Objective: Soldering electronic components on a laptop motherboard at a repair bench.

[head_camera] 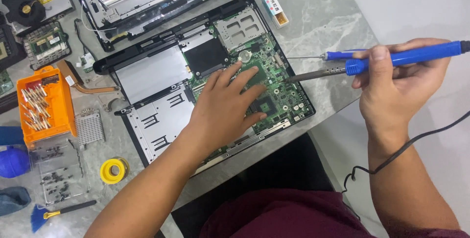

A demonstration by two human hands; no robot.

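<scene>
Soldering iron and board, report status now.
Left hand flat on green circuit board. Right hand grips blue soldering iron, tip at board's right edge. Nothing between tip and board.

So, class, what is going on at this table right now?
A person works on an opened laptop. The left hand lies flat on its green circuit board. The right hand grips a blue soldering iron, tip near the board's right edge, plus a thin blue tool. An orange bit case lies nearby.

Wore a dark maroon garment (284,216) below bare forearms; left hand (223,113) and right hand (391,89) ungloved, no rings on fingers.
</scene>
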